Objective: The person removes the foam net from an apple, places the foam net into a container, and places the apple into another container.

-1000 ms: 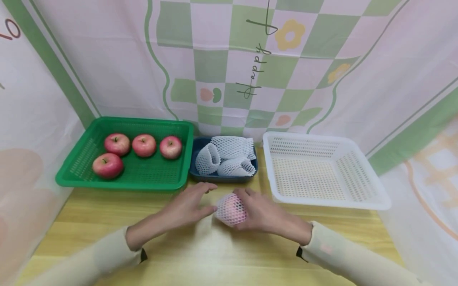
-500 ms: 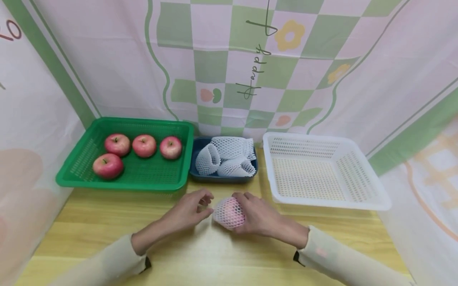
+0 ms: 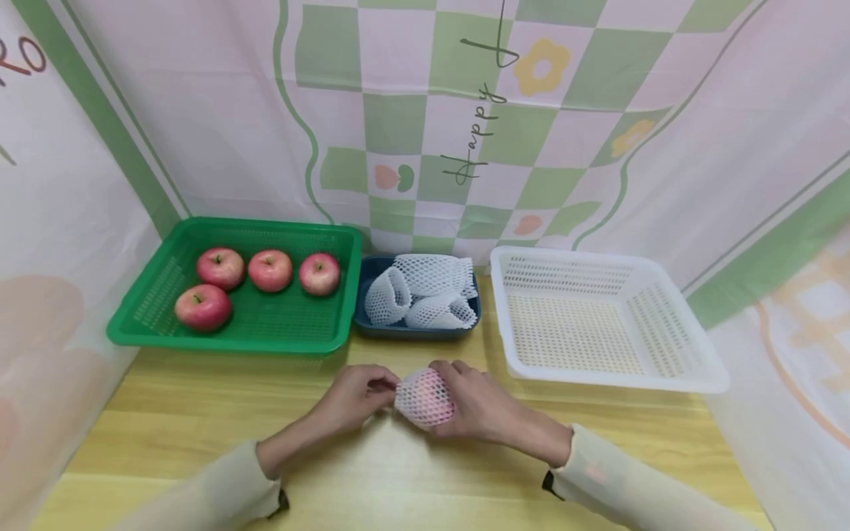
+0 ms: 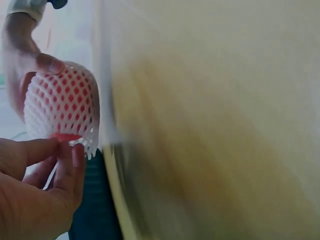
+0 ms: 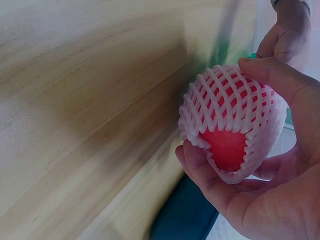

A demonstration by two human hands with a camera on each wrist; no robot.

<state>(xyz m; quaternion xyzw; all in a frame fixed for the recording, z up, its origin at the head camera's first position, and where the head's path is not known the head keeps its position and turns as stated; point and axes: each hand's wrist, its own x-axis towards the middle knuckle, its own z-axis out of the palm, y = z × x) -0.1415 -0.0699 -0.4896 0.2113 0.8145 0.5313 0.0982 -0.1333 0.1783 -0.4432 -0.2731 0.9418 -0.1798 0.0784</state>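
Observation:
A red apple (image 5: 227, 147) sits inside a white foam net sleeve (image 3: 422, 398), close over the table in front of the blue tray. My right hand (image 3: 481, 404) grips the wrapped apple from the right, fingers and thumb curled round it. Part of the apple's red skin shows through the sleeve's opening in the right wrist view. On the other side, my left hand (image 3: 361, 398) pinches the sleeve's loose edge between thumb and fingertips. The left wrist view shows those fingers (image 4: 65, 170) right at the net's ragged rim, below the apple.
At the back left, a green basket (image 3: 226, 344) holds several bare apples (image 3: 203, 307). A small dark blue tray (image 3: 415, 334) in the middle contains several foam net sleeves (image 3: 434, 274). The white basket (image 3: 611, 376) stands at the back right. A printed curtain hangs behind.
My left hand has come down and closed its fingers on the sleeve's edge. The wrapped apple has shifted slightly left and toward me in my right hand.

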